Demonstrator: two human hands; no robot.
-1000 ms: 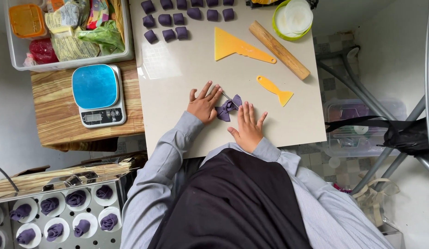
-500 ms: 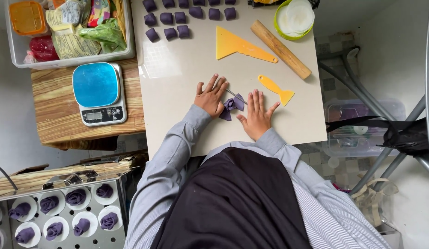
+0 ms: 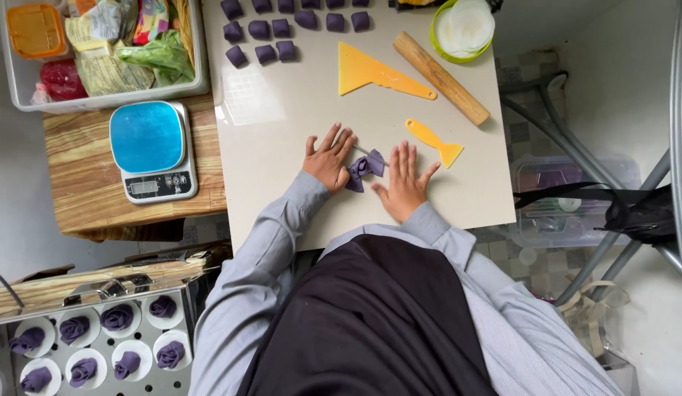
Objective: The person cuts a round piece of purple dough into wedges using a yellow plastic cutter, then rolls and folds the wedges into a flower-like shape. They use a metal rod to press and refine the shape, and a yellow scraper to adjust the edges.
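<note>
A folded piece of purple dough lies on the pale work board, between my two hands. My left hand rests flat on the board with its fingers spread, its edge touching the left side of the dough. Just right of the dough, my right hand also lies flat, fingers apart and thumb by the dough's lower edge. Neither hand closes around anything.
Rows of purple dough pieces sit at the board's far end. Nearby lie a yellow scraper, a rolling pin, a small yellow spatula and a green bowl. A blue scale and a tray of filled cups are left.
My right hand has slid up the board to lie beside the dough with straighter fingers. My left hand has stayed beside the dough, and the dough has shifted slightly between them.
</note>
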